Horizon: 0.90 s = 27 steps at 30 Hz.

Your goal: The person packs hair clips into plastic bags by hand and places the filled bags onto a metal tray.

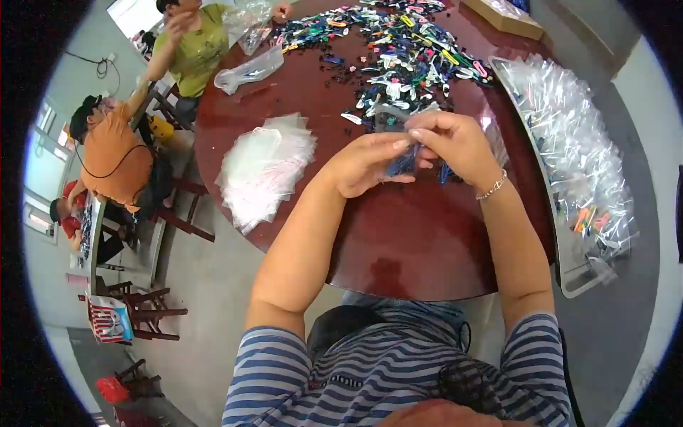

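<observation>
Between my two hands is a small clear plastic bag (pixel 400 165) with dark blue pieces inside. My left hand (pixel 370 160) holds it from the left, fingers closed on its side. With thumb and fingers pinched, my right hand (pixel 455 144) grips the bag's upper right part. Just beyond them spreads a large pile of small colourful hair clips (pixel 402 67), white, black, blue, green and pink. To the left of my left hand lies a fanned stack of flat clear bags (pixel 267 171). A few blue pieces (pixel 445 173) show under my right hand.
The round dark red table (pixel 413 256) curves close to my body. At the right, a tray (pixel 569 281) is heaped with filled clear bags (pixel 576 135). A cardboard box (pixel 506 20) sits at the far right. People in green (pixel 191 53) and orange (pixel 117 160) are at the left.
</observation>
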Each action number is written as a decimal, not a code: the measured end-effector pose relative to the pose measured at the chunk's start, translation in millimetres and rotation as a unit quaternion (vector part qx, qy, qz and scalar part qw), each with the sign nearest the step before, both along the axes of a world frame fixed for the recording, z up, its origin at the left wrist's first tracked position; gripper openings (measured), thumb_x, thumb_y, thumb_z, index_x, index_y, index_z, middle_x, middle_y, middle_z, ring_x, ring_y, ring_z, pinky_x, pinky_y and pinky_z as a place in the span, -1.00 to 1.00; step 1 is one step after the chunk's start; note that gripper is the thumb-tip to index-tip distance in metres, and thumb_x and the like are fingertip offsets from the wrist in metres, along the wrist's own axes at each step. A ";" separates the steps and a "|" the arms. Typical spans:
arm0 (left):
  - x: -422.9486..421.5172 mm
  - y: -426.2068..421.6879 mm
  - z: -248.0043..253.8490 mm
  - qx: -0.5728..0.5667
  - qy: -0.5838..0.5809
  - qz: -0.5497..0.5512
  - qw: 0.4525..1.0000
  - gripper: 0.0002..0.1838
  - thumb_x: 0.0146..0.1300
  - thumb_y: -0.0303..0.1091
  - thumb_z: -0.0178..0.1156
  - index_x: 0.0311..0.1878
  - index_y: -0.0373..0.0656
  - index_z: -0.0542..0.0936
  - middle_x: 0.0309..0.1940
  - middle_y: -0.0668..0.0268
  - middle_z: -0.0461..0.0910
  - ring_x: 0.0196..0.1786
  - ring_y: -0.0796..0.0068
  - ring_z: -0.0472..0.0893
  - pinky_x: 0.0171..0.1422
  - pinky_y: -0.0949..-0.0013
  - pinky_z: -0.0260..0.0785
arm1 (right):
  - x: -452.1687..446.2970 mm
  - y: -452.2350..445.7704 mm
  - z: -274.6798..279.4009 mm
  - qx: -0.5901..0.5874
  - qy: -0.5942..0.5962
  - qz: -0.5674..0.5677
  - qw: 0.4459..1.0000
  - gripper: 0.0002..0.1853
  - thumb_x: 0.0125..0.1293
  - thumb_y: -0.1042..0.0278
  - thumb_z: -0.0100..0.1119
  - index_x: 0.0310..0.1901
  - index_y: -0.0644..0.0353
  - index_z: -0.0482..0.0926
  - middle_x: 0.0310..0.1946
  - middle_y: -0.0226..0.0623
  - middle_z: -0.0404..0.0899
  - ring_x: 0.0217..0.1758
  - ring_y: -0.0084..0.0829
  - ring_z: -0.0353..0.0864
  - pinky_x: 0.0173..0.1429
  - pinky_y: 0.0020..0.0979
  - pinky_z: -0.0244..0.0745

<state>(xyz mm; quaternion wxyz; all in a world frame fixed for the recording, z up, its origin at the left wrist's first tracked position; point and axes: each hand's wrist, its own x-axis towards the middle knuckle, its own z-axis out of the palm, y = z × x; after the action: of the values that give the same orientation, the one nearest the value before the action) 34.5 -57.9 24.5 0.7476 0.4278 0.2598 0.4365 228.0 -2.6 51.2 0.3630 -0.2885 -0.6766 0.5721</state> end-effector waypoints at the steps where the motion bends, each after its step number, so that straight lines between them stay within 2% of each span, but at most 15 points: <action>1: 0.6 -0.2 0.1 -0.001 0.015 0.005 1.000 -0.52 0.35 -0.16 0.11 0.25 -0.21 0.42 0.12 0.17 0.53 0.16 0.27 0.53 0.13 0.21 0.45 | 2.5 0.9 1.4 0.001 -0.020 0.019 1.000 -0.83 0.30 0.46 0.20 -0.12 0.30 0.61 -0.20 -0.35 0.59 -0.21 -0.61 0.55 -0.13 -0.61 0.45; 3: 0.7 1.9 -0.6 0.002 0.025 0.006 1.000 -0.51 0.34 -0.17 0.13 0.26 -0.21 0.41 0.14 0.18 0.52 0.15 0.29 0.53 0.14 0.22 0.44 | 7.7 5.1 5.7 0.033 -0.008 -0.009 0.999 -0.84 0.29 0.43 0.22 -0.16 0.30 0.63 -0.27 -0.39 0.60 -0.27 -0.66 0.53 -0.20 -0.61 0.44; 5: -2.9 7.2 -5.4 0.011 0.085 0.082 0.993 -0.54 0.32 -0.20 0.15 0.23 -0.21 0.44 0.13 0.19 0.53 0.10 0.37 0.55 0.15 0.24 0.42 | 14.7 10.4 10.1 0.093 0.022 -0.057 0.994 -0.84 0.27 0.37 0.26 -0.23 0.29 0.66 -0.41 -0.48 0.63 -0.38 -0.75 0.49 -0.36 -0.63 0.40; 6: -3.9 8.4 -5.3 -0.007 0.075 0.112 0.991 -0.57 0.30 -0.22 0.18 0.18 -0.21 0.48 0.08 0.21 0.57 0.04 0.43 0.56 0.12 0.27 0.41 | 20.3 14.2 8.4 0.211 -0.086 -0.139 0.964 -0.82 0.23 0.33 0.28 -0.28 0.29 0.67 -0.45 -0.42 0.65 -0.41 -0.69 0.53 -0.35 -0.57 0.39; 7: -4.8 9.5 -5.0 -0.004 0.070 0.106 0.992 -0.57 0.30 -0.22 0.18 0.18 -0.21 0.48 0.08 0.21 0.57 0.04 0.43 0.56 0.12 0.27 0.41 | 24.8 18.7 8.1 0.215 -0.092 -0.144 0.962 -0.82 0.23 0.33 0.28 -0.28 0.29 0.67 -0.45 -0.42 0.65 -0.41 -0.69 0.53 -0.35 -0.57 0.39; 9: -4.2 11.6 -5.6 0.010 0.147 0.189 0.971 -0.59 0.30 -0.21 0.20 0.13 -0.21 0.52 0.01 0.21 0.61 0.03 0.45 0.57 0.08 0.29 0.41 | 37.9 23.4 8.7 0.339 -0.176 -0.248 0.890 -0.80 0.18 0.29 0.29 -0.32 0.29 0.66 -0.48 -0.29 0.66 -0.45 -0.54 0.58 -0.33 -0.49 0.42; 10: -3.6 10.4 -3.2 0.003 0.141 0.202 0.969 -0.60 0.29 -0.21 0.21 0.12 -0.23 0.52 -0.03 0.20 0.63 0.01 0.45 0.58 0.05 0.31 0.40 | 43.2 15.9 23.4 0.263 -0.201 -0.231 0.915 -0.80 0.22 0.31 0.29 -0.28 0.29 0.67 -0.46 -0.39 0.63 -0.39 -0.65 0.49 -0.27 -0.55 0.38; 11: -2.1 8.1 -0.8 -0.005 0.124 0.208 0.970 -0.63 0.25 -0.21 0.25 0.04 -0.22 0.57 -0.07 0.25 0.64 -0.01 0.48 0.57 0.06 0.38 0.36 | 48.3 10.0 29.5 0.259 -0.212 -0.248 0.909 -0.80 0.22 0.31 0.29 -0.28 0.29 0.67 -0.46 -0.39 0.63 -0.39 -0.65 0.49 -0.27 -0.55 0.38; 13: 2.1 6.6 2.8 0.017 0.150 0.225 0.962 -0.63 0.25 -0.21 0.25 0.03 -0.24 0.57 -0.10 0.26 0.65 -0.06 0.50 0.58 0.03 0.41 0.38 | 63.0 -1.2 34.5 0.244 -0.186 -0.291 0.906 -0.79 0.22 0.29 0.29 -0.27 0.29 0.67 -0.48 -0.37 0.63 -0.40 -0.62 0.50 -0.28 -0.53 0.39; 14: 3.7 5.4 2.5 0.030 0.140 0.219 0.965 -0.65 0.25 -0.22 0.25 0.02 -0.23 0.58 -0.12 0.26 0.66 -0.08 0.51 0.59 0.01 0.43 0.39 | 74.5 -5.5 30.0 0.306 -0.176 -0.298 0.887 -0.79 0.22 0.29 0.28 -0.26 0.30 0.67 -0.48 -0.39 0.63 -0.43 -0.63 0.48 -0.31 -0.54 0.38; 17: 11.7 -2.7 11.0 0.043 0.124 0.219 0.967 -0.76 0.26 -0.31 0.25 -0.08 -0.22 0.62 -0.21 0.27 0.67 -0.16 0.54 0.61 -0.04 0.46 0.41 | 110.6 -38.5 27.4 0.328 -0.179 -0.357 0.856 -0.79 0.24 0.30 0.27 -0.26 0.31 0.67 -0.51 -0.43 0.60 -0.46 -0.66 0.46 -0.34 -0.57 0.36; 18: 14.2 -5.1 12.2 0.062 0.122 0.207 0.969 -0.79 0.26 -0.34 0.24 -0.11 -0.24 0.63 -0.23 0.27 0.67 -0.17 0.54 0.61 -0.04 0.45 0.42 | 116.6 -62.5 40.1 0.234 -0.186 -0.395 0.869 -0.81 0.26 0.32 0.24 -0.27 0.30 0.67 -0.51 -0.46 0.58 -0.50 -0.69 0.40 -0.37 -0.59 0.33; 23: 36.9 -34.0 35.3 0.128 0.116 0.180 0.968 -0.88 0.26 -0.44 0.21 -0.22 -0.28 0.63 -0.30 0.25 0.66 -0.21 0.51 0.61 -0.05 0.41 0.43 | 209.0 -112.3 42.0 0.202 -0.167 -0.520 0.813 -0.82 0.32 0.31 0.18 -0.27 0.26 0.66 -0.51 -0.52 0.52 -0.52 -0.71 0.31 -0.39 -0.61 0.26; 25: 45.7 -51.9 51.5 0.235 0.133 0.147 0.952 -0.91 0.24 -0.49 0.18 -0.28 -0.32 0.61 -0.31 0.22 0.64 -0.22 0.47 0.59 -0.06 0.40 0.42 | 246.2 -125.9 38.9 0.204 -0.168 -0.547 0.794 -0.81 0.32 0.31 0.17 -0.27 0.27 0.65 -0.51 -0.54 0.51 -0.50 -0.71 0.32 -0.38 -0.62 0.25; 27: 53.7 -67.9 67.3 0.322 0.086 0.100 0.937 -0.95 0.17 -0.60 0.17 -0.32 -0.36 0.60 -0.32 0.14 0.63 -0.20 0.41 0.58 -0.07 0.37 0.42 | 277.5 -140.0 35.2 0.171 -0.240 -0.597 0.746 -0.80 0.33 0.31 0.16 -0.29 0.28 0.63 -0.50 -0.55 0.50 -0.47 -0.71 0.32 -0.36 -0.63 0.25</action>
<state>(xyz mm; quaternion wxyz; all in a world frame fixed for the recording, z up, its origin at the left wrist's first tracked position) 88.2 -125.8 91.9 0.4970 0.6532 0.2102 0.5311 505.5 -142.6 86.4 0.4996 -0.6943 -0.5174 0.0247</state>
